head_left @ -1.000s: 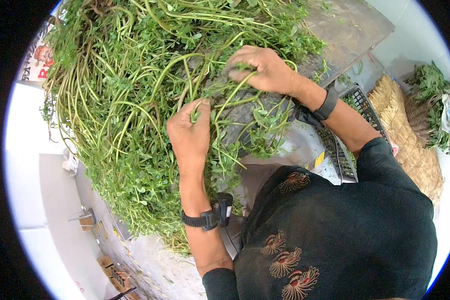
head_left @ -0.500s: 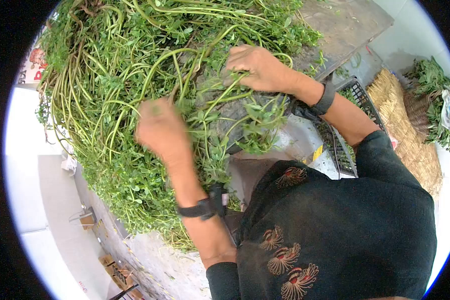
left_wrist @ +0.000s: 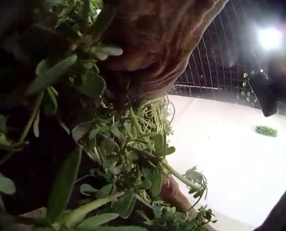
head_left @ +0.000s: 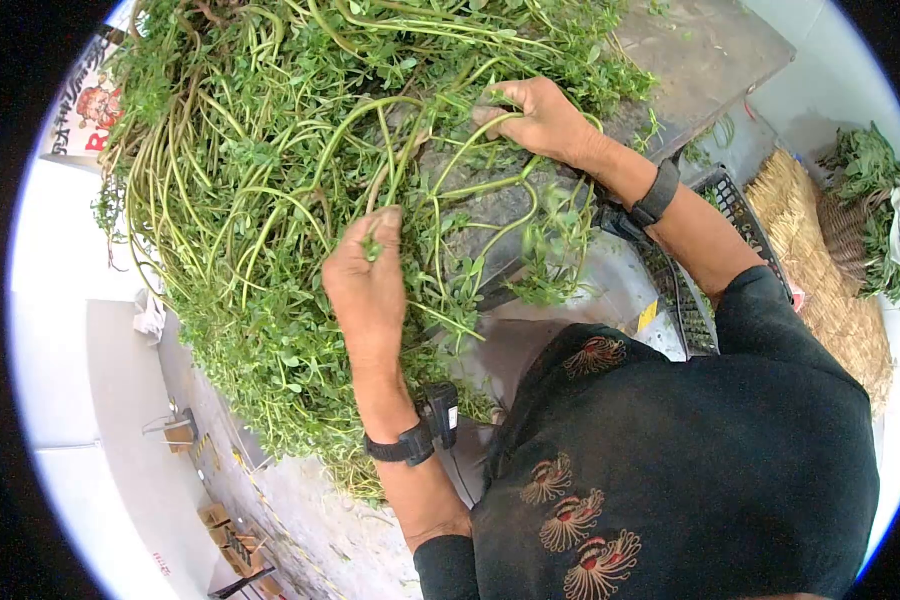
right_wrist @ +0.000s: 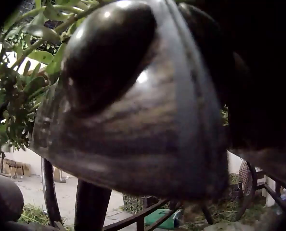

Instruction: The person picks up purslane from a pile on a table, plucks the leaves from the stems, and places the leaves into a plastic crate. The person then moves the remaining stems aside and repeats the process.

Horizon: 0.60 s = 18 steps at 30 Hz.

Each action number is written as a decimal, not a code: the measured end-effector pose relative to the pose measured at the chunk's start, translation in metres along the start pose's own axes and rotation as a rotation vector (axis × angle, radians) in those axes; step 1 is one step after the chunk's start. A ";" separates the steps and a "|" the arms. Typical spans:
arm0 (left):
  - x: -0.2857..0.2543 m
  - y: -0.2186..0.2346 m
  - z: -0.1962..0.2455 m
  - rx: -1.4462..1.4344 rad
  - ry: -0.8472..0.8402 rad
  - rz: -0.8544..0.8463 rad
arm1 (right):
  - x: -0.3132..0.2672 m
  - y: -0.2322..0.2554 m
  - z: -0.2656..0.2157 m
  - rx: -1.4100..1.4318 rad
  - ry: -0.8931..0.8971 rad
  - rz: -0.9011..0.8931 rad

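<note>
A big heap of purslane (head_left: 250, 320), long green stems with small paddle-shaped leaves, covers most of the table. My left hand (head_left: 365, 290) is over the near side of the heap, pinching a small leafy sprig (head_left: 372, 248) between thumb and fingers. Farther forward and to the right, my right hand (head_left: 550, 125) grips a thick branching stem (head_left: 475, 145) whose leafy ends hang toward me. In the left wrist view, purslane leaves (left_wrist: 119, 178) crowd below the hand. A dark glossy shape fills much of the right wrist view and hides the right fingers; leaves (right_wrist: 18, 91) show beside it.
The grey tabletop (head_left: 710, 60) shows at the far right. Beyond its edge are a black plastic crate (head_left: 735, 215), a woven straw sack (head_left: 805, 270) and bundled greens (head_left: 870, 180). Small wooden stools (head_left: 235, 550) stand on the floor at lower left.
My left hand swung left over the heap, then came back toward the right with a sprig in its fingers. The right hand kept its stem and shifted slightly up and right.
</note>
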<state>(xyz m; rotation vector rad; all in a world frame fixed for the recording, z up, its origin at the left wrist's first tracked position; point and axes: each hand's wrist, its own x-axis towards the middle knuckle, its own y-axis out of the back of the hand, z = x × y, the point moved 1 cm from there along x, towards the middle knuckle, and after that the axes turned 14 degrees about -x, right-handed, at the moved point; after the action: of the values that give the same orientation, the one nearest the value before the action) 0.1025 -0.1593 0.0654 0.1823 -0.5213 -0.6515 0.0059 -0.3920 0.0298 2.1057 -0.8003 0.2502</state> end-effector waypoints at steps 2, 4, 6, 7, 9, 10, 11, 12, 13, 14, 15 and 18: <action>-0.003 -0.009 0.006 0.041 0.124 -0.097 | 0.000 -0.001 -0.002 0.027 -0.048 0.020; -0.004 -0.019 0.000 0.092 0.052 -0.076 | -0.001 0.000 -0.003 0.062 -0.052 0.021; -0.005 -0.027 -0.001 0.360 -0.062 -0.065 | -0.002 0.002 -0.004 0.095 -0.057 0.019; -0.003 -0.030 -0.001 0.395 -0.034 -0.089 | -0.002 0.004 -0.005 0.086 -0.064 0.002; -0.002 -0.031 -0.001 0.406 0.017 -0.107 | -0.002 0.002 -0.004 0.077 -0.071 -0.016; -0.001 -0.032 -0.002 0.417 0.066 -0.126 | -0.002 -0.002 0.000 0.129 -0.048 0.017; -0.002 -0.030 -0.002 0.355 0.010 -0.110 | -0.001 -0.004 0.003 0.179 -0.027 0.052; -0.003 -0.026 -0.002 0.352 0.009 -0.115 | -0.002 -0.003 0.004 0.177 -0.031 0.054; -0.002 -0.020 -0.001 0.271 0.039 -0.104 | -0.003 -0.003 0.004 0.061 0.070 0.081; -0.002 -0.015 -0.002 0.191 0.069 -0.089 | -0.003 -0.004 0.003 -0.054 0.175 0.106; -0.001 -0.011 -0.002 0.174 0.037 -0.059 | -0.002 -0.011 0.002 -0.315 0.367 0.310; 0.002 -0.006 0.003 0.232 -0.027 -0.111 | -0.017 0.007 -0.051 -0.493 0.530 0.387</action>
<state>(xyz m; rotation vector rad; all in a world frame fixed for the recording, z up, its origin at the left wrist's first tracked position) 0.0988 -0.1647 0.0672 0.4241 -0.6158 -0.7019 -0.0067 -0.3478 0.0579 1.3255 -0.8313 0.7064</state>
